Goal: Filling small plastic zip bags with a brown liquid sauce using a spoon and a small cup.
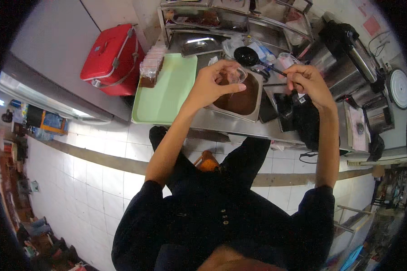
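My left hand [215, 81] grips a small clear plastic cup [238, 75], tilted, above a rectangular steel pan [259, 98]. Brown sauce or powder [239, 100] fills part of that pan; which of the two I cannot tell. In my right hand [303, 81] is the handle of a black ladle [247, 56], its bowl raised beyond the pan's far rim, near the cup. Left of my left hand lies a pale green tray [166, 95]. Several clear packets with brown contents [151, 67] stand in a row along its left side.
A red cooler box [112, 57] stands left of the tray. Behind are a steel lid [200, 45] and a metal rack [207, 31]. Plastic bags [232, 45] crowd the pan's far side. A large steel urn [346, 67] and dark flat objects [268, 106] are at right.
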A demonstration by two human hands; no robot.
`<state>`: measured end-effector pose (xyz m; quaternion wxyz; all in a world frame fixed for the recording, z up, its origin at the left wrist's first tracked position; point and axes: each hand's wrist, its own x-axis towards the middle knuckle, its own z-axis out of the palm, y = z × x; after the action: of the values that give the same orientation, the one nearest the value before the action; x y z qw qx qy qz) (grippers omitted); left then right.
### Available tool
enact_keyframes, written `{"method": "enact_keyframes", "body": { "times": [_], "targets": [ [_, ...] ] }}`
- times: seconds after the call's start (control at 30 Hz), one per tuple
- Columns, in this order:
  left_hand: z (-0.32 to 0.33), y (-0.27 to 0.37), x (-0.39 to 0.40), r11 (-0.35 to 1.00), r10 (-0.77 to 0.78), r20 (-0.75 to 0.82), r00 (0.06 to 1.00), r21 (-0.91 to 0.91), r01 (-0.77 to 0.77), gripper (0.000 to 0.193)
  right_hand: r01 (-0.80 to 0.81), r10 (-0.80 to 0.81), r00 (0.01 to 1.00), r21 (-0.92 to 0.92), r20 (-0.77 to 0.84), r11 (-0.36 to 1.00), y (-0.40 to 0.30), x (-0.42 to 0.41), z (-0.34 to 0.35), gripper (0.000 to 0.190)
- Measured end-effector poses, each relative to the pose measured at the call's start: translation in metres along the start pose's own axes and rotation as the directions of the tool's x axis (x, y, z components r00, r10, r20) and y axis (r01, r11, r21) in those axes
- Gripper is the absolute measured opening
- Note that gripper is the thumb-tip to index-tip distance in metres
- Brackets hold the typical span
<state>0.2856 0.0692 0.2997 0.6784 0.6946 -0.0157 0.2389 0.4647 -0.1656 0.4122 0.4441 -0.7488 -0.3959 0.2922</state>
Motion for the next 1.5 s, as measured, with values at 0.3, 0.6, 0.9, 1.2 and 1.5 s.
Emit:
{"method": "enact_keyframes", "body": {
  "times": [0.3, 0.6, 0.9, 1.2, 1.5],
  "targets": [
    [-0.02, 0.002, -0.012, 0.991, 0.023, -0.134, 0.991, 0.132, -0.005, 0.052, 0.066, -0.067, 0.998, -0.225, 0.005, 0.972, 0.023, 0.012, -0.003, 0.02],
    [-0.004, 0.013, -0.029, 0.905, 0.29, -0.33, 0.898, 0.4, -0.145, 0.059, 0.369, -0.555, 0.826, -0.649, -0.099, 0.665, -0.036, 0.019, 0.111, 0.022],
    [-0.004, 0.027, -0.04, 0.974, 0.207, -0.468, 0.859, 0.178, -0.138, 0.038, 0.523, -0.707, 0.675, -0.538, -0.212, 0.661, -0.031, 0.03, 0.145, 0.016],
    [-0.011, 0.05, -0.046, 0.984, -0.008, -0.378, 0.926, -0.167, -0.06, 0.016, 0.517, -0.472, 0.84, 0.131, -0.267, 0.846, -0.02, 0.032, 0.142, 0.026],
    [-0.024, 0.051, -0.051, 0.977, 0.164, -0.275, 0.947, 0.181, -0.117, 0.012, 0.432, -0.428, 0.902, 0.072, -0.061, 0.899, -0.021, 0.035, 0.139, 0.015]
  ]
}}
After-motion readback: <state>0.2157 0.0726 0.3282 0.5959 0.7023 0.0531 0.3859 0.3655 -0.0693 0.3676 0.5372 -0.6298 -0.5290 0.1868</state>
